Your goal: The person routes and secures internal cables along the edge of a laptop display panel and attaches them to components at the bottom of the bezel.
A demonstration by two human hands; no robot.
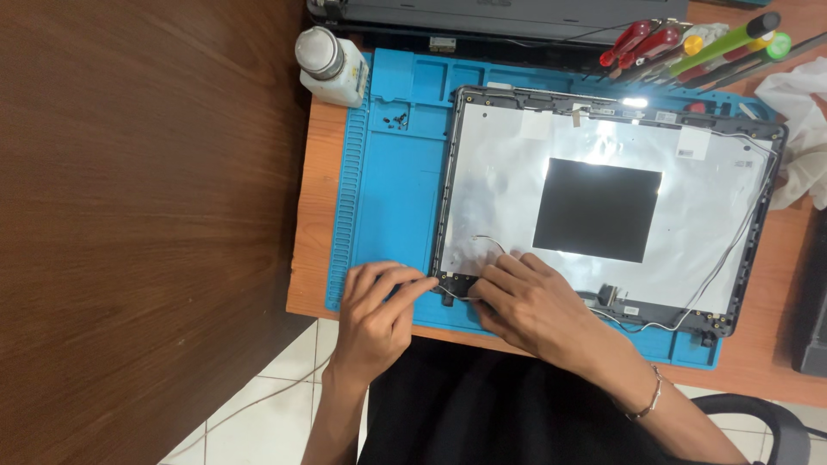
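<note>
Left hand point(379, 306): fingers curled and bunched, tips pressed at the near-left corner of the laptop lid shell point(603, 202), right by the hinge bracket point(454, 284). Can't tell if it pinches anything; looks like a press or steadying touch.

Right hand point(530, 301): loosely curled, knuckles up, fingertips down on the same corner just beside the left hand. A thin white cable point(491, 245) loops out from under its fingers; whether it's actually pinched is hidden. Metal bracelet point(652, 396) on that wrist.

Lid shell lies flat, inside face up, on a blue silicone work mat point(392, 185) on the wooden counter point(303, 215). Inside: dull silvery foil lining, glare near the top, matte black square patch point(597, 209) in the centre, dark plastic rim. Another thin wire point(732, 250) runs along the right edge and the near edge.

Mat: ribbed slots along its left side, shallow moulded trays at the top; a few small dark screws point(396, 116) sit in one tray.

White plastic bottle with a metal cap point(332, 65) at the mat's far-left corner. Screwdrivers point(689, 47) with red, yellow and green handles top right. Crumpled white cloth point(801, 120) far right.
</note>
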